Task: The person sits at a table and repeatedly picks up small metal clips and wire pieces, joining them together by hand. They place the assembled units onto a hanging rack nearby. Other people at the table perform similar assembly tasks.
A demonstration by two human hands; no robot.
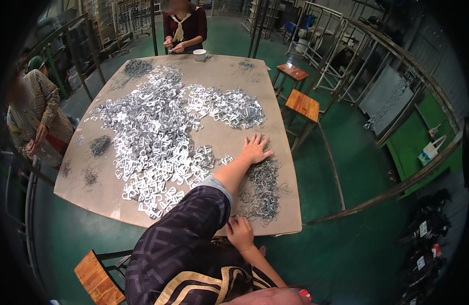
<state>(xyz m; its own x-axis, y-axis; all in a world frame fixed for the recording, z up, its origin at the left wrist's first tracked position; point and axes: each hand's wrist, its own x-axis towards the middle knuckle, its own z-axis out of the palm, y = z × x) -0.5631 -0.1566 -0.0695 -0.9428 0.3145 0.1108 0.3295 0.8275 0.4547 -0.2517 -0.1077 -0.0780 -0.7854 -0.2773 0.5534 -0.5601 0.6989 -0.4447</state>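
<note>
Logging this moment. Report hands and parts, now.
Left hand flat, open on table. Right hand curled at wire clips. Stamped metal pieces heaped alongside.

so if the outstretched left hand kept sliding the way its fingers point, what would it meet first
Probably the smaller heap of shiny metal clips beyond a bare strip of table; the left hand lies flat, fingers spread, pointing up the table. Depth is unclear.

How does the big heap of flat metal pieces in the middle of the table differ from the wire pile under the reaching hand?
The heap of flat metal pieces is bright silver, made of broad stamped shapes, and covers most of the table. The wire pile is darker grey, made of thin bent wire, and far smaller, lying along the near right edge. The left hand lies spread at the wire pile's far end; the right hand is at its near end. Both lie loose on the same board.
</note>
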